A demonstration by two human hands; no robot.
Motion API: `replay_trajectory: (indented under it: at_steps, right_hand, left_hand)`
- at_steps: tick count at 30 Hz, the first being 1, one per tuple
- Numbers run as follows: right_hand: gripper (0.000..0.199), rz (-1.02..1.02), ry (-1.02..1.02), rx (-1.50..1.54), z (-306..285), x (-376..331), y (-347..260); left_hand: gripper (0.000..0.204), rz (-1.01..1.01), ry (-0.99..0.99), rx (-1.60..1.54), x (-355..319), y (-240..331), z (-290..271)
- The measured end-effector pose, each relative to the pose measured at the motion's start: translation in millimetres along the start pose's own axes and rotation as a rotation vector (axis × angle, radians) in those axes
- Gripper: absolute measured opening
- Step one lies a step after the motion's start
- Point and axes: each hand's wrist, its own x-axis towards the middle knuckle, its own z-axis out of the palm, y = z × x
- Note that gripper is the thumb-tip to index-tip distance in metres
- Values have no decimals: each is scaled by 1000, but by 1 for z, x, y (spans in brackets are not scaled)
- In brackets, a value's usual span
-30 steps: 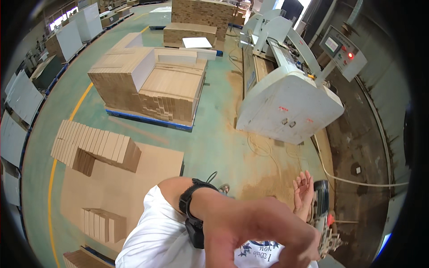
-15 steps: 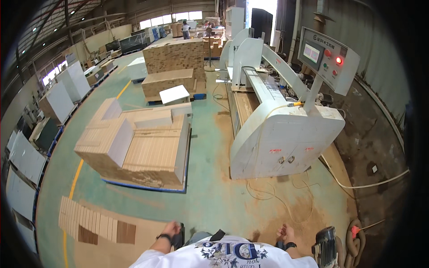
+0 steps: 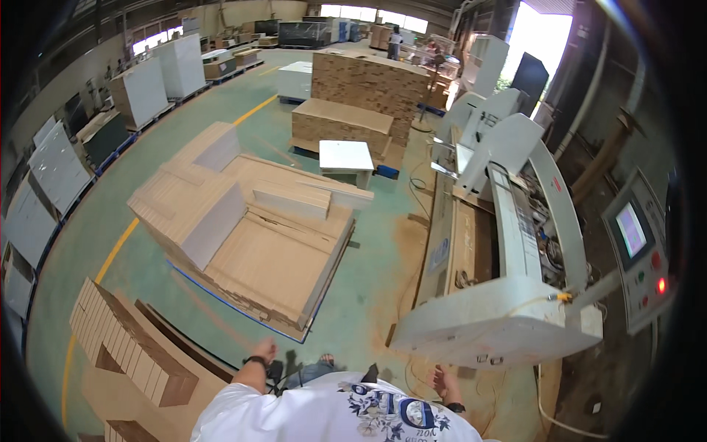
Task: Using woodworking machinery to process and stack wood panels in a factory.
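Note:
My left hand [image 3: 264, 351] hangs low at my side, fingers loosely apart, holding nothing; a dark band sits on its wrist. My right hand [image 3: 440, 380] is also down by my side, empty, with a dark band at the wrist. My white printed shirt fills the lower middle. In front of my left hand lies a low pallet of brown board stacks [image 3: 250, 228]. The long white machine [image 3: 508, 295] stands just ahead of my right hand.
Stacked brown boards [image 3: 129, 346] lie at lower left. A control panel with a screen [image 3: 635, 243] stands at right. Taller board stacks [image 3: 368, 88] and white panels [image 3: 158, 81] are farther back. Green floor with a yellow line [image 3: 110, 254] runs between them. A person stands far away.
The view has tilted up from my body toward the hall. My arm, raised across the view a second ago, has dropped; both hands now hang at my sides.

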Motion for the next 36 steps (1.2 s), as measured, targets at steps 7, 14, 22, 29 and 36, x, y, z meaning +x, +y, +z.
replay_trajectory:
  at_steps: [7,14,22,29,36]
  right_hand:
    - [49,-183,-7,22,90,28,-158]
    - [36,-166,17,88,126,110,-265]
    - [27,-224,-67,126,152,235,-390]
    - [30,-145,-125,4,178,304,-488]
    - [28,-151,-175,-49,190,386,-569]
  left_hand:
    - [30,13,-402,189,21,153,208]
    - [36,-162,-483,-25,75,171,257]
    - [26,-288,-294,-338,185,210,280]
    - [23,-215,-304,-331,207,278,394]
    - [23,-293,-405,-423,191,357,555]
